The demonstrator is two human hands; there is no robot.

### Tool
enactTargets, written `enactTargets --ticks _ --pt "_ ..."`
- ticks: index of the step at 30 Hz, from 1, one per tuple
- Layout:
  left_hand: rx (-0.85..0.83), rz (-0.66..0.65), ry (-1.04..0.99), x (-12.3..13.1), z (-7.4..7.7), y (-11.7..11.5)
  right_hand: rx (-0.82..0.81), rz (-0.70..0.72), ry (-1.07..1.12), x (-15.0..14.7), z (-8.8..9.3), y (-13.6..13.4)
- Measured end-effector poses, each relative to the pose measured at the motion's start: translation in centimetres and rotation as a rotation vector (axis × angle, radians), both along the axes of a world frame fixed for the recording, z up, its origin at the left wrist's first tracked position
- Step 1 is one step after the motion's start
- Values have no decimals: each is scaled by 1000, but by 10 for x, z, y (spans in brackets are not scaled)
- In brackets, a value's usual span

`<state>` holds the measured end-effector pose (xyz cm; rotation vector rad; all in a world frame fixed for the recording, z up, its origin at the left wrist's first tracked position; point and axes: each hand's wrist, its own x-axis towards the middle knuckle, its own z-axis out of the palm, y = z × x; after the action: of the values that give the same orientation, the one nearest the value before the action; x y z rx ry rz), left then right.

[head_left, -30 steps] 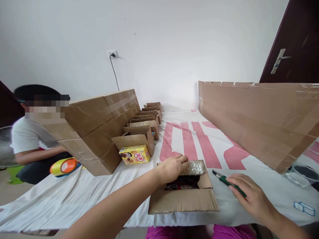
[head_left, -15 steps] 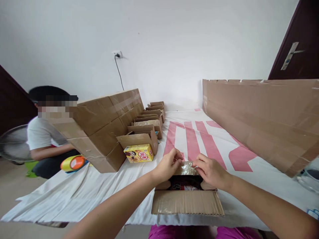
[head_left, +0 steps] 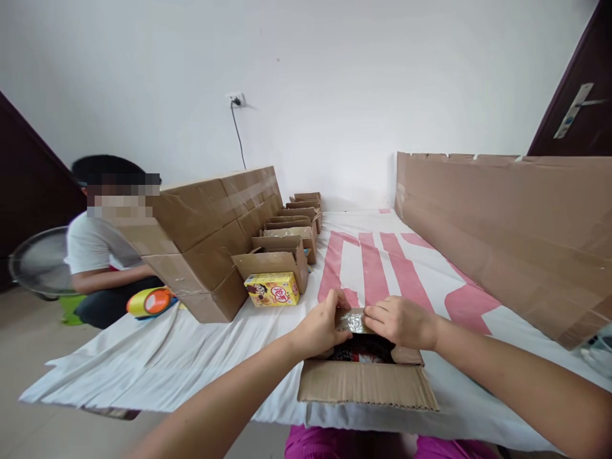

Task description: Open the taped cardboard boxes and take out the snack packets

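Note:
A small cardboard box [head_left: 368, 386] sits in front of me at the table's near edge, its near flap folded out towards me. Clear shiny tape [head_left: 354, 321] covers its far flap. My left hand [head_left: 321, 326] grips that flap's left end, thumb on the near side and fingers behind. At the right end, my right hand [head_left: 398, 322] has its fingers curled closed over the same flap. Inside the box lies a dark package with red and white print [head_left: 366, 358], partly hidden by the hands and flaps.
A yellow printed carton [head_left: 271, 290] stands left of my box, before a row of opened cardboard boxes [head_left: 280, 260]. Stacked boxes [head_left: 205, 242] rise behind, with a tape roll [head_left: 149, 302] and a seated person [head_left: 102, 252] further left. A large cardboard panel [head_left: 502, 236] borders the right.
The view has shifted slightly. My left thumb has moved down the flap's near side, and my right fingers now lie further over the flap, where they were pinching its edge.

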<state>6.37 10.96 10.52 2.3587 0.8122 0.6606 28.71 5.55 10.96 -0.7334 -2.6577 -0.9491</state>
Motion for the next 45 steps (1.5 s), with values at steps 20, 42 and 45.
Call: enactTargets --ticks 20,42,45 --pt "-165 -77 -89 -10 2 3 -568 -205 385 -1 17 6" --pt "-609 -14 -776 37 59 -40 -590 270 1183 -55 81 -22" --pt "-557 92 -862 19 62 -30 -576 154 1170 -42 72 -19"
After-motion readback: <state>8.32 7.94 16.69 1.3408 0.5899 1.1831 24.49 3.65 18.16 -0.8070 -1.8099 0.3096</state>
